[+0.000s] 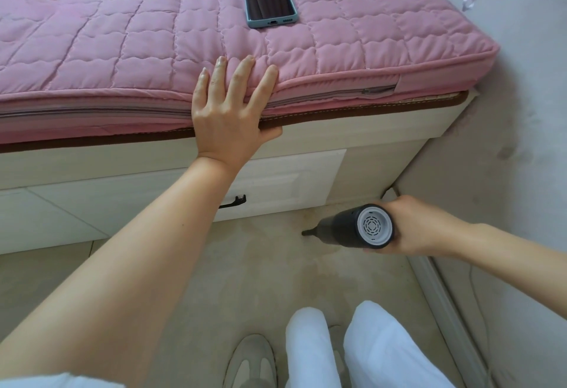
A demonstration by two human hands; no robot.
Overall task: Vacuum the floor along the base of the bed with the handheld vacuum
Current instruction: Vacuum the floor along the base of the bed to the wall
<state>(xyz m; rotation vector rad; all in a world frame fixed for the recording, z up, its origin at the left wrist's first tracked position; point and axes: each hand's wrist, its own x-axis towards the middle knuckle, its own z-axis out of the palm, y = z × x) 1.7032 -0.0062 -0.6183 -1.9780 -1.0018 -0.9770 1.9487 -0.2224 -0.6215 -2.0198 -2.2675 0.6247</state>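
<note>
At four o'clock, the right hand (411, 228) grips the handheld vacuum (356, 228), its nozzle low over the floor (260, 265) beside the bed (171, 167) base. Further off, the left hand (231, 108) rests flat-fingered on the mattress (122, 35) edge. The sweep seems underway; next comes tracking the nozzle along the base towards nine o'clock.
</note>
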